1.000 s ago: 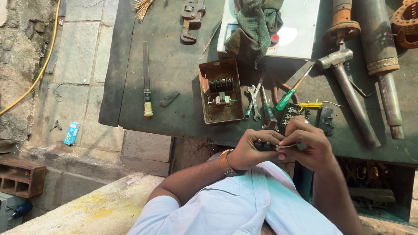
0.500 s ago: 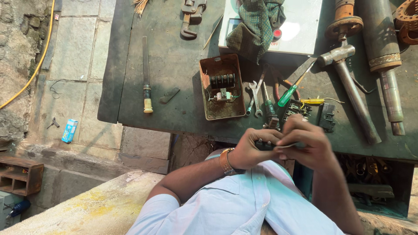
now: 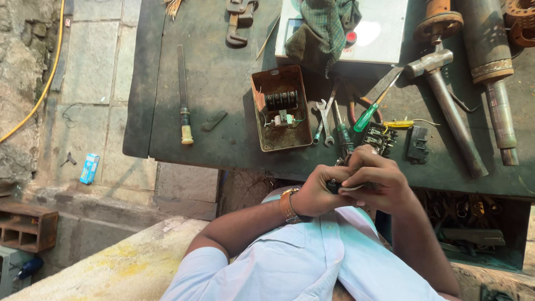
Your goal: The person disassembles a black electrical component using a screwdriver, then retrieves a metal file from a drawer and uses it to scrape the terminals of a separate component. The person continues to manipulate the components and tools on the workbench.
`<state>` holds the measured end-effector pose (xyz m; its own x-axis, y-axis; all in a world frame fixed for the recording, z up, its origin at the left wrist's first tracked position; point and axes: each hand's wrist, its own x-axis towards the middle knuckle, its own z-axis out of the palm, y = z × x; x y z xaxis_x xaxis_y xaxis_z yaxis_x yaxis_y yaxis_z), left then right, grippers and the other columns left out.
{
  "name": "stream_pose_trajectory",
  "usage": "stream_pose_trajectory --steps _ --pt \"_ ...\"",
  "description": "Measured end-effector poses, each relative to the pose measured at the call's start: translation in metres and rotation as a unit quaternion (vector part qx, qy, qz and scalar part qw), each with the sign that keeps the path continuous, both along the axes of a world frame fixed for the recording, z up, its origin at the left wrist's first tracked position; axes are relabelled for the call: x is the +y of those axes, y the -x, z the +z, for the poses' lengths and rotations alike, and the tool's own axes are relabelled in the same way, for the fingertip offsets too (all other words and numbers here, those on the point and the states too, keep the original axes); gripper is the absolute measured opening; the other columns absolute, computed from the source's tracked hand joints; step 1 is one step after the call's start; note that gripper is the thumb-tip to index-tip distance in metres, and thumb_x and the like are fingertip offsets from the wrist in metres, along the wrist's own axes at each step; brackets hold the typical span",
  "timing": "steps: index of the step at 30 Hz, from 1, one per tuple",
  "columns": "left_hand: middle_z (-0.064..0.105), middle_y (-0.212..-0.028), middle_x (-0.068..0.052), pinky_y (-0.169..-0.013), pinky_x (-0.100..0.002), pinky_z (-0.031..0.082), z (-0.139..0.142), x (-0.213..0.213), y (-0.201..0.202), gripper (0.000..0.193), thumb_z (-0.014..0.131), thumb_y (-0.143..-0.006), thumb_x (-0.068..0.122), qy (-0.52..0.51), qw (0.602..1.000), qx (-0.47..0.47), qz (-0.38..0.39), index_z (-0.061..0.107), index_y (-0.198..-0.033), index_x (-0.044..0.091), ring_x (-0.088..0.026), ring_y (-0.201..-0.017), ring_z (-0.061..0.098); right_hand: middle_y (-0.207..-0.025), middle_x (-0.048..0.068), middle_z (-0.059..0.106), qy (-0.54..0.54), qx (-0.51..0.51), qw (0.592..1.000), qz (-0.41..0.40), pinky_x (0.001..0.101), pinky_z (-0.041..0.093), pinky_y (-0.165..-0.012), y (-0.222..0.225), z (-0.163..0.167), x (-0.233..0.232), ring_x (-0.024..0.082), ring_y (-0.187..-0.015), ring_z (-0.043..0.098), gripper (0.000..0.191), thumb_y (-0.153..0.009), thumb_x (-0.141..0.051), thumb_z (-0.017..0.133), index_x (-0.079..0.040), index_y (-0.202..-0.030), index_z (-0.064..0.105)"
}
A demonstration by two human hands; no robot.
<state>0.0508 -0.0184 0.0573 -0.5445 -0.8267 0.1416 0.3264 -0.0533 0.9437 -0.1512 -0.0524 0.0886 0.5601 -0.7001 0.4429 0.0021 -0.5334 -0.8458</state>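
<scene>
A small black electrical part (image 3: 334, 185) is gripped by both closed hands, left hand (image 3: 315, 192) and right hand (image 3: 376, 181), just below the dark metal table (image 3: 223, 72) edge.

Dark workbench (image 3: 223, 128) over a stone-slab floor (image 3: 95, 72) (sunlit, rough wall (image 3: 22, 50) alongside).

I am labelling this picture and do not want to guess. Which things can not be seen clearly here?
- Head view: the small dark part is mostly covered by the left hand and right hand, so its kind is unclear.
- The pipe wrench and the rusty part are cut off by the picture's edges.
- The white control box is partly covered by a green cloth.
- Things under the workbench lie in shadow.
</scene>
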Motion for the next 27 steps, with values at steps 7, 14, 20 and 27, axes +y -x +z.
stream_pose_trajectory --steps 7,14,20,27 --pt "0.073 -0.106 -0.007 -0.089 -0.026 0.056 -0.005 0.000 0.002 0.012 0.083 -0.092 0.002 -0.007 1.000 0.013 0.003 0.075 -0.100 0.000 -0.010 -0.099 0.067 -0.087 0.001 0.059 0.009 0.017 0.999 -0.039 0.0301 0.046 -0.074 0.002 0.006 0.001 0.016 -0.085 0.058 0.031 -0.067 -0.016 0.089 -0.008 -0.093 0.075" --pt "0.075 -0.112 -0.009 -0.094 -0.028 0.059 -0.004 -0.001 0.000 0.017 0.081 -0.090 0.003 -0.024 1.000 -0.001 0.016 0.076 -0.106 0.001 -0.010 -0.100 0.070 -0.084 0.002 0.063 -0.010 0.034 0.998 -0.046 0.0296 0.046 -0.072 0.004 0.008 0.000 0.014 -0.081 0.059 0.036 -0.065 -0.013 0.088 -0.004 -0.097 0.075" --pt "0.075 -0.120 -0.012 -0.096 -0.030 0.060 -0.003 -0.002 -0.002 0.023 0.083 -0.089 0.006 -0.024 0.999 -0.008 0.040 0.075 -0.110 0.001 -0.014 -0.108 0.071 -0.091 0.005 0.066 -0.047 0.024 0.997 -0.051 0.0282 0.051 -0.073 0.017 0.004 0.002 0.015 -0.086 0.064 0.025 -0.075 -0.005 0.082 -0.004 -0.098 0.075" --pt "0.074 -0.120 -0.011 -0.104 -0.032 0.059 -0.004 -0.004 -0.004 0.024 0.081 -0.091 0.007 -0.052 0.998 0.028 0.039 0.074 -0.113 0.001 -0.014 -0.112 0.071 -0.094 0.008 0.071 -0.032 -0.016 0.995 -0.093 0.0262 0.053 -0.076 0.023 0.000 0.006 0.013 -0.082 0.068 0.026 -0.081 0.003 0.080 0.000 -0.105 0.073"
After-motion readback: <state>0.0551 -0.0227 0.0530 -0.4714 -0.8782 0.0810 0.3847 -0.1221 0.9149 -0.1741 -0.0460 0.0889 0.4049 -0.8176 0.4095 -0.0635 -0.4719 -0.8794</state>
